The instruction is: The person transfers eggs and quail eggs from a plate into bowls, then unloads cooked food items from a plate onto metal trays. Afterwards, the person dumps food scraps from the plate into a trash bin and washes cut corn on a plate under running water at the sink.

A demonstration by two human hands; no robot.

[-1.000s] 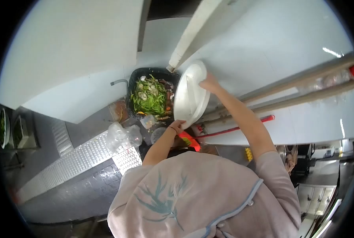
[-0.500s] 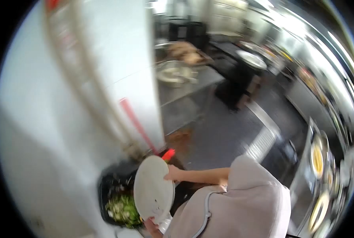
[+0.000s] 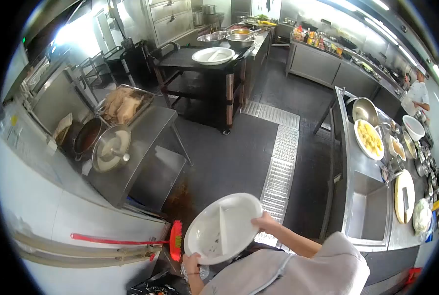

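Observation:
A large white oval dish (image 3: 244, 221) with a divider is held tilted between my two hands, its inside facing up. Some small dark bits lie on its inner surface. My left hand (image 3: 192, 265) grips the lower left rim, fingers closed on it. On the right rim is my right hand (image 3: 265, 222), also closed on the dish. A clear item (image 3: 201, 273) shows beside my left hand under the dish. Below, at the bottom edge, a black bin (image 3: 155, 285) with scraps in it is partly visible.
A red broom (image 3: 175, 240) leans by the left wall. Meat on a tray (image 3: 125, 107) sits on a steel table. A black cart (image 3: 190, 58) stands ahead. At right are a sink (image 3: 369, 209), a cutting board (image 3: 404, 196) and a dish of yellow pieces (image 3: 369, 139). A person (image 3: 417, 96) stands far right.
The view has swung right, away from the bin with green scraps. The dish has turned and moved right in both hands, and its divided inside now shows.

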